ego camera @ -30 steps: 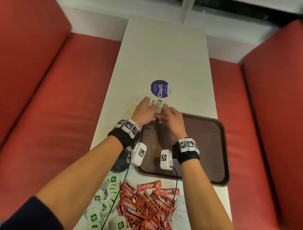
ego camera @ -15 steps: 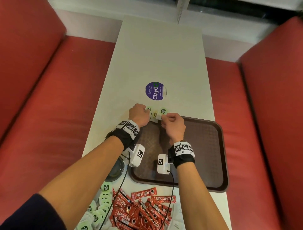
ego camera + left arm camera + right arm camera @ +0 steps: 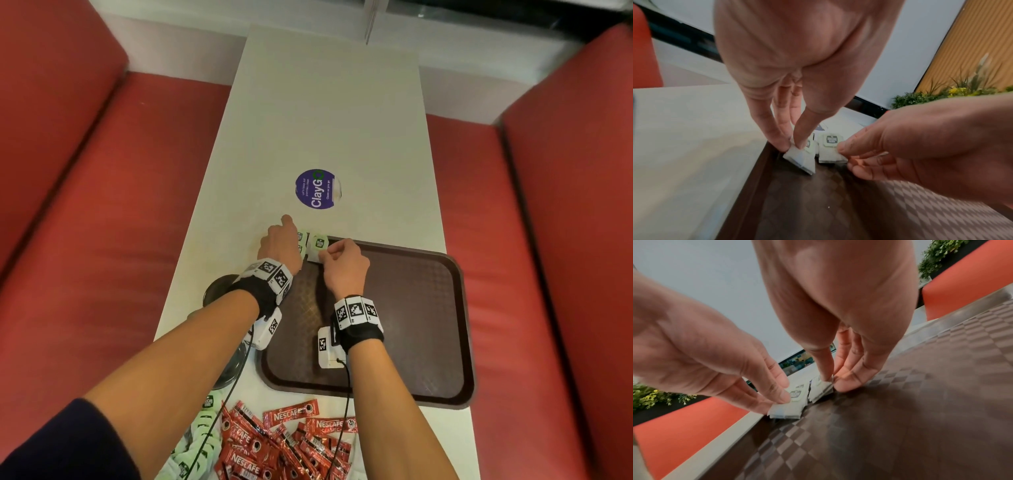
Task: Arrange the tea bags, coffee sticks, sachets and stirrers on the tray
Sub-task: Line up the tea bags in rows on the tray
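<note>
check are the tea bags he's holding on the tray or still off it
On it: both tea bag stacks rest on the tray floor in its far left corner.

- Tray on right half of table, near end.
- Two tea-bag stacks side by side in tray's far left corner, against the rim.
- Left hand on left stack, right hand on right stack.
- Round sticker on table just beyond that corner.
- Dark bowl left of tray.
- Loose tea bags and coffee sticks heaped nearer than tray; sticks to the right.
- Benches flank table both sides.
</note>
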`<state>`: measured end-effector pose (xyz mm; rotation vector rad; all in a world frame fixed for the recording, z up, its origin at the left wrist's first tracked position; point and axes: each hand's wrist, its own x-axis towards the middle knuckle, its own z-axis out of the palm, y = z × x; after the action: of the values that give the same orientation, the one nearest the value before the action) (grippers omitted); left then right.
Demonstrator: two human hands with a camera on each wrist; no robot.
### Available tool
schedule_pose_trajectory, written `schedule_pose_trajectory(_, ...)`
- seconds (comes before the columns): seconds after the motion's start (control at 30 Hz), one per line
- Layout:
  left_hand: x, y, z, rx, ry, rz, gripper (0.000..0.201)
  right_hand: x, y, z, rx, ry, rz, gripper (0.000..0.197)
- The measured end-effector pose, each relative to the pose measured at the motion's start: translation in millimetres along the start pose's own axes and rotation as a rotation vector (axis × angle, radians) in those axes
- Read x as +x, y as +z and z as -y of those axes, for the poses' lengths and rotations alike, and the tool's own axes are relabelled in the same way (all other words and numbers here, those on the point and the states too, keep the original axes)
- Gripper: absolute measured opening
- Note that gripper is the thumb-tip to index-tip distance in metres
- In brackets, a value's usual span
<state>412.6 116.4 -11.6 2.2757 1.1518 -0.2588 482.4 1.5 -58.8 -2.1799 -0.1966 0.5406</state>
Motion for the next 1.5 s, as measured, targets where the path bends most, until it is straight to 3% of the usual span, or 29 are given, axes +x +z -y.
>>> schedule_pose_trajectory(0.2,-7.6,2.6,1.3,0.047,0.104,-0.127,0.069,-1.0,-4.9,-2.5,-0.010,-0.030,-0.017,0.009)
schedule_pose_trajectory(0.4,-21.6,7.1,0.0,0.323,0.316,-0.092,0.028,-2.2,-4.8,3.3,-0.096,-0.090,0.012,0.014)
schedule_pose_trajectory(0.53,-35.1,15.0,-0.5,0.501,0.388,-0.048,0.026,-0.3,-2.2,6.1,-0.125,-0.102,0.018,0.017)
schedule_pose_trajectory(0.73,-42.6,20.2,6.3,0.543,0.378,-0.033,0.039,2.2,1.3,4.8,-0.104,-0.128,0.013,0.017)
schedule_pose_trajectory(1.1,-41.5,23.5,11.9,0.449,0.349,-0.011,0.034,0.0,4.9,3.1,-0.073,-0.175,-0.005,0.018)
schedule_pose_trajectory(1.27,-37.8,26.1,11.7,0.445,0.298,-0.013,0.044,0.6,5.8,2.8,-0.088,-0.175,-0.014,0.018)
schedule_pose_trajectory(1.5,-29.8,31.6,11.3,0.462,0.327,-0.020,0.037,-0.8,8.9,3.8,-0.146,-0.154,-0.004,0.015)
